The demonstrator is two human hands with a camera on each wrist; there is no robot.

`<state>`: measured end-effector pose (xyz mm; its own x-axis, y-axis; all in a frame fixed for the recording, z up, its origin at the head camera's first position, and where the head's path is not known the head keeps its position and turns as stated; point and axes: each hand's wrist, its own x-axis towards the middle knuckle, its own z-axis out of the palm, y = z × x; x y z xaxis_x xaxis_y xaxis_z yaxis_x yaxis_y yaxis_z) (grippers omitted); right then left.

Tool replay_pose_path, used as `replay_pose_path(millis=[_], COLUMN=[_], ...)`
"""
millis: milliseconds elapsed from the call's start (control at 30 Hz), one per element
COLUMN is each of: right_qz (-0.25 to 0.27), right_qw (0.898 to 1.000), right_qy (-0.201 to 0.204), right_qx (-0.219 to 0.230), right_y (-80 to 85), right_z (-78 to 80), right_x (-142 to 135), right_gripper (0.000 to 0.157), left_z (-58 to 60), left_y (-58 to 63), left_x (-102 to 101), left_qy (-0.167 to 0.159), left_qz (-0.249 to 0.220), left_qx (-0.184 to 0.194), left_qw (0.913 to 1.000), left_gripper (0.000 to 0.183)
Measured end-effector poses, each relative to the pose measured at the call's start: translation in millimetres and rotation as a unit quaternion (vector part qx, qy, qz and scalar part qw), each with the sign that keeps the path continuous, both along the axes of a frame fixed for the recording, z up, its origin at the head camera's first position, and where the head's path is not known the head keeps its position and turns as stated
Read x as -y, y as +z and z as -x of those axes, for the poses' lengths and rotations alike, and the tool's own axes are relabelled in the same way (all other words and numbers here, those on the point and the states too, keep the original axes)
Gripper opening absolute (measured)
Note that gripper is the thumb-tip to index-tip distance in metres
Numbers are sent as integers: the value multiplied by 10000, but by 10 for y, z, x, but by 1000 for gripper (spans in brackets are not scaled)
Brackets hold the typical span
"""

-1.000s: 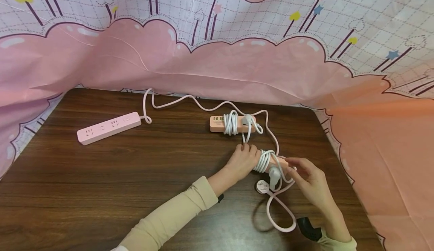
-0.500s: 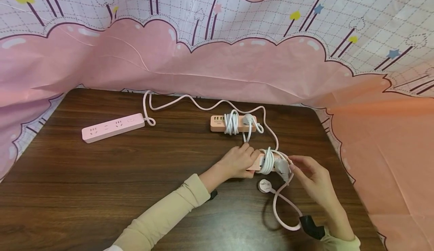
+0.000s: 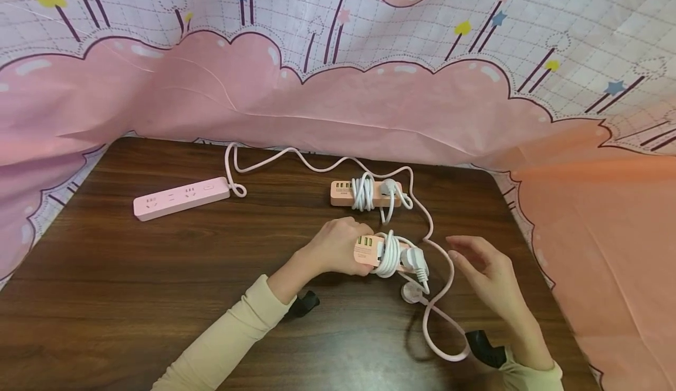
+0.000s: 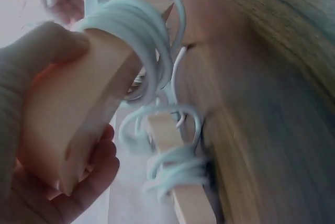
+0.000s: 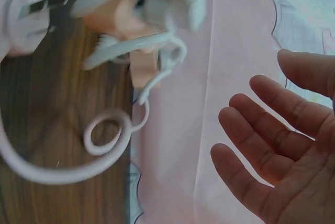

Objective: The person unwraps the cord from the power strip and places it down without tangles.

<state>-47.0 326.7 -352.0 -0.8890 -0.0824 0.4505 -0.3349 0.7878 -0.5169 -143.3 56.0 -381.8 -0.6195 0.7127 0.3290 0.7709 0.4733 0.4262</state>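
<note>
My left hand [image 3: 340, 247] grips the left end of an orange power strip [image 3: 367, 251], raised off the table. White cable [image 3: 389, 255] is wound round its middle, and a white plug [image 3: 414, 259] sits in its right part. In the left wrist view, the thumb and curled fingers clasp the strip's orange body [image 4: 89, 93]. My right hand [image 3: 488, 273] hovers to the right of the pink cable [image 3: 446, 285], fingers apart and holding nothing. The pink cable's plug [image 3: 412, 292] lies below the held strip, prongs visible in the right wrist view.
A second orange power strip [image 3: 338, 194] with wound white cable lies behind the left hand. At the left rests a pink power strip [image 3: 182, 197], its cable running along the table's back edge. Printed pink cloth [image 3: 327, 109] hangs behind the brown table [image 3: 158, 297].
My left hand has carried the orange power strip leftward, out from among the pink cable. The right hand's fingers have let go and stay near the same place.
</note>
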Motion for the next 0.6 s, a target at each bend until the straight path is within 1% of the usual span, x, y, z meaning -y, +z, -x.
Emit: replay_pose_path(millis=[67,133,233,300,400,467,533,600], right_qz=[-1,-1,-11,-93,-288,-455,-526,-621], right_qw=[9999,9995,9984,9971,9939,9920,9909,9908], right_qy=[151,311,551,729,1005,1118,1168,1125], right_qx=[-25,-62,-127,-214,-350,-380,-414,-431], right_y=[34,80,171,236,324,374,409,429], right_z=[25,57,112,153,216,245,263,268], right_x=[78,175,340,455,614,702,792,879], right_gripper=[27,28,30,32,35,38,42,48], left_z=[1,6,13,15,3,-15,-33,-52], left_y=[2,10,31,54,93,117,124,118], left_x=[115,223,362,438,524,567,600,620], left_qy=[97,155,191,184,252,378,487,552], left_qz=[-380,-871,-1513,-1841,-2129,-2213,-2340,-2501], left_qx=[-59,-107,-206,-218,-181,-116,-7,38], left_qw=[9992,9960,9881,9825,9766,9744,9710,9667], left_gripper=[51,51,51,52,52,53,54,54])
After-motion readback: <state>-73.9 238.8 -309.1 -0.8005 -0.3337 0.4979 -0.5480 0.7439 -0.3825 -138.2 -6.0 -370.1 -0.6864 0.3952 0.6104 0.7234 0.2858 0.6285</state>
